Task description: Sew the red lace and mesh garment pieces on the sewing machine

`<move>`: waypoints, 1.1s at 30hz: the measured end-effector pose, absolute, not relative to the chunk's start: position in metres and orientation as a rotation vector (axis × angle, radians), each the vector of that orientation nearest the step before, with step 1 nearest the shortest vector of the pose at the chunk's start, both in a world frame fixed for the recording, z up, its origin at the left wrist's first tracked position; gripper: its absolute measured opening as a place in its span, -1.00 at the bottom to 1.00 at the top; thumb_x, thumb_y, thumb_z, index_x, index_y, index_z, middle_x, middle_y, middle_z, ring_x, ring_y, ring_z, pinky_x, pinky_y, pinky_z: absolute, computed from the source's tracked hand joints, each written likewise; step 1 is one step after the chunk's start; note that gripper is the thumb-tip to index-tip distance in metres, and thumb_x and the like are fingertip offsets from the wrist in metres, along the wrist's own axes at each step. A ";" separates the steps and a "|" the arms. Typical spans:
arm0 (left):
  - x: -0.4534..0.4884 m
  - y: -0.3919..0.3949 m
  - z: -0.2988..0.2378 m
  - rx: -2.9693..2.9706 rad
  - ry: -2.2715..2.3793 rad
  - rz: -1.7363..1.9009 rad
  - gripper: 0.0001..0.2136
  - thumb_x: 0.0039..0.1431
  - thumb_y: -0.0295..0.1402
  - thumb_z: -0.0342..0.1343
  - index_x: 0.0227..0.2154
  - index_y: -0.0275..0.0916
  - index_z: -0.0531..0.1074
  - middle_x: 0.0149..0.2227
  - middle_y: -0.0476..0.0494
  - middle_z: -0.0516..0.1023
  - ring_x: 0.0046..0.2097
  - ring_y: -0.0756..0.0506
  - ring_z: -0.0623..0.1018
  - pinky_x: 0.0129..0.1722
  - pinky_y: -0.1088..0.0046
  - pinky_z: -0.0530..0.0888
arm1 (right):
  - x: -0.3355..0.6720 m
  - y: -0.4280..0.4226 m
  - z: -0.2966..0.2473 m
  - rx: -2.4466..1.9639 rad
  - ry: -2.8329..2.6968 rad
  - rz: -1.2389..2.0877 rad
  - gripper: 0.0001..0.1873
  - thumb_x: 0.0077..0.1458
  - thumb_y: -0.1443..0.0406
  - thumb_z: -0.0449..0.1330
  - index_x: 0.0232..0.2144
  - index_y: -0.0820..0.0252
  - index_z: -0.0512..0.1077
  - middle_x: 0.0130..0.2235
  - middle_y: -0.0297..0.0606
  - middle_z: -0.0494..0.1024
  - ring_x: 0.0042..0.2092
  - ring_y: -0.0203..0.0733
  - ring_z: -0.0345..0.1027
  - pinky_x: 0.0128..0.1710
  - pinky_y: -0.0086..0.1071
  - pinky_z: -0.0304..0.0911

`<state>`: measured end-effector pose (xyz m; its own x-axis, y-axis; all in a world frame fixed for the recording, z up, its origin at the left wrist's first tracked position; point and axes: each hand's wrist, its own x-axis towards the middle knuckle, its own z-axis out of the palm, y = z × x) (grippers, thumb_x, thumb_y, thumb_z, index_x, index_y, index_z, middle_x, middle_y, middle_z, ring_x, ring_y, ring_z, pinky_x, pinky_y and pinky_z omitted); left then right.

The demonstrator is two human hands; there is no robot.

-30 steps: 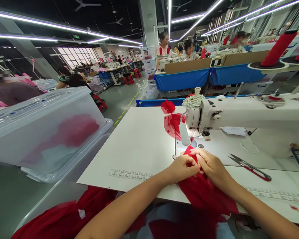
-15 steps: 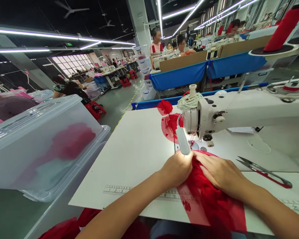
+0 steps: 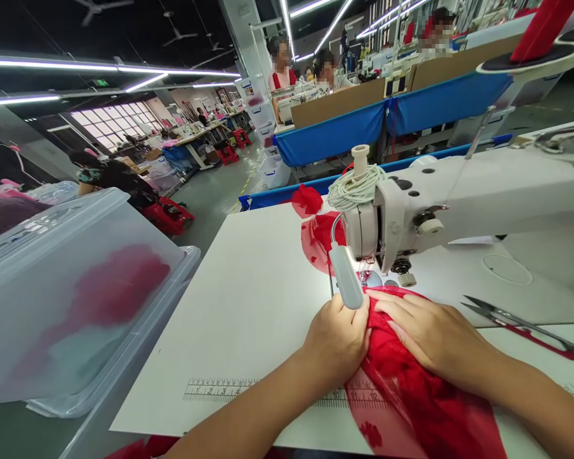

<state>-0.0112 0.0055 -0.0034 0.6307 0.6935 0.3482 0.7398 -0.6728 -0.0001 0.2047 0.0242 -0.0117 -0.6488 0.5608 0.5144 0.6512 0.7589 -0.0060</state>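
Observation:
A piece of sheer red fabric (image 3: 411, 395) lies on the white sewing table (image 3: 253, 299), its far edge under the needle of the white sewing machine (image 3: 459, 204). My left hand (image 3: 337, 341) rests closed on the fabric's left edge, just below the machine's small lamp (image 3: 345, 280). My right hand (image 3: 433, 335) lies flat on top of the fabric, fingers stretched toward the needle. More red fabric (image 3: 318, 236) sits behind the machine head.
Red-handled thread snips (image 3: 526, 325) lie on the table to the right. A clear plastic bin (image 3: 71, 299) with red cloth stands at the left. A ruler strip (image 3: 220, 389) marks the table's front edge. Other people work at stations behind blue cloth barriers (image 3: 392, 124).
Both hands have pushed the red fabric forward from the table's front edge up to the needle. My right hand has flattened on the cloth. The view has come closer to the machine.

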 end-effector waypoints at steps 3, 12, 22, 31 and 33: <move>-0.013 0.005 -0.002 -2.702 -1.194 -0.472 -0.58 0.43 -0.30 -0.14 0.16 -0.47 0.37 -0.04 -0.45 0.56 -0.04 -0.31 0.56 -0.16 0.16 0.58 | 0.205 0.025 -0.013 -0.914 -2.452 -0.243 -0.63 0.25 0.41 -0.04 0.00 0.20 0.46 -0.01 -0.17 0.66 -0.12 -0.12 0.58 -0.25 -0.30 0.52; -0.016 0.008 -0.004 -2.693 -1.232 -0.422 -0.29 0.43 0.13 -0.33 0.17 -0.37 0.42 0.02 -0.44 0.56 -0.04 -0.32 0.56 -0.11 0.11 0.53 | 0.207 0.028 -0.019 -1.028 -2.489 -0.140 -0.62 0.25 0.40 0.00 0.00 0.15 0.51 0.10 -0.16 0.60 -0.14 -0.08 0.56 -0.31 -0.26 0.48; -0.013 0.010 -0.004 -2.637 -1.217 -0.421 -0.28 0.41 0.17 -0.30 0.12 -0.36 0.46 0.12 -0.45 0.51 -0.05 -0.29 0.55 -0.13 0.19 0.46 | 0.207 0.031 -0.012 -1.040 -2.478 -0.153 -0.65 0.29 0.36 -0.01 -0.01 0.14 0.50 0.06 -0.19 0.63 -0.14 -0.10 0.57 -0.33 -0.30 0.46; -0.015 0.010 -0.005 -2.626 -1.211 -0.387 -0.27 0.42 0.16 -0.29 0.23 -0.38 0.37 0.10 -0.46 0.52 0.00 -0.32 0.52 -0.07 0.15 0.40 | 0.208 0.033 -0.015 -1.066 -2.500 -0.062 -0.62 0.31 0.32 0.00 0.07 0.16 0.48 0.10 -0.15 0.61 -0.08 -0.07 0.56 -0.30 -0.28 0.48; -0.015 0.010 -0.005 -2.622 -1.214 -0.380 -0.27 0.42 0.16 -0.29 0.23 -0.38 0.37 0.11 -0.45 0.52 0.00 -0.32 0.52 -0.07 0.15 0.39 | 0.208 0.033 -0.015 -1.066 -2.492 -0.063 -0.63 0.32 0.32 0.00 0.06 0.16 0.49 0.08 -0.14 0.62 -0.09 -0.07 0.55 -0.32 -0.28 0.47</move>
<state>-0.0148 0.0096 -0.0048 0.6238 0.7105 0.3257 0.7693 -0.6318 -0.0952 0.2077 0.0329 -0.0146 -0.6134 0.6804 0.4011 0.6998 0.7036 -0.1233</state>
